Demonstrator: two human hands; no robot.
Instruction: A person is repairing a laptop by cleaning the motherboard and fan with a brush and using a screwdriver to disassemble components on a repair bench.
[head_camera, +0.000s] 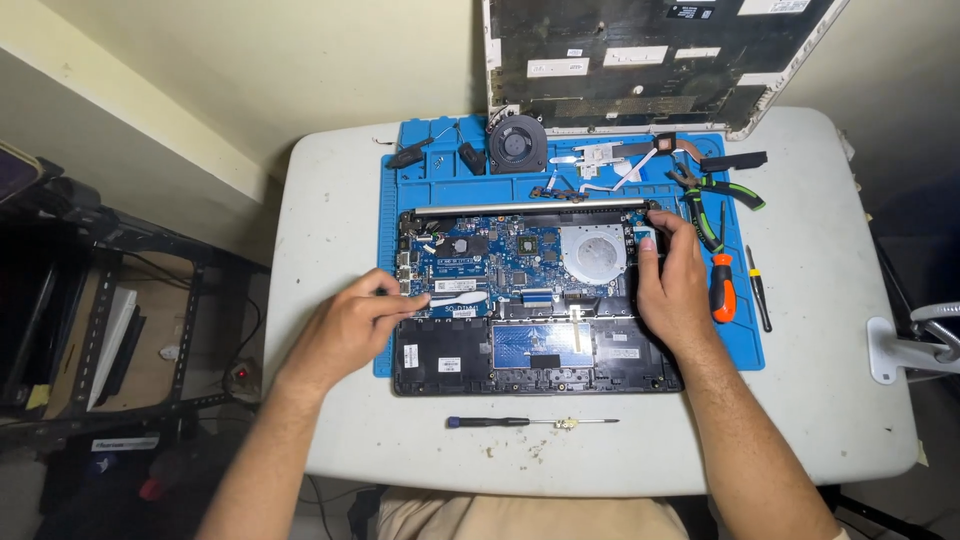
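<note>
**Both hands on the opened laptop**

The opened laptop chassis (535, 300) lies on the blue repair mat (745, 345), middle of the white table (850, 400). Your left hand (350, 325) pinches the thin white ribbon cable (455, 299) at the lower edge of the blue motherboard (480, 262), fingers narrowed onto it. Your right hand (672, 285) rests on the chassis's right side, fingertips at the upper right corner; whether it grips anything cannot be told.

Keep the pinch flat and in line with the cable, no twisting. Steady the chassis with the right hand.

Right side is crowded: orange-handled screwdriver (722, 285), green-handled pliers (715, 190) and a slim black tool (758, 290) just beside your wrist. Cooling fan (517, 143) and removed bottom cover (640, 60) sit behind. A black precision screwdriver (530, 422) lies near the front edge; open room is left of the mat.
</note>
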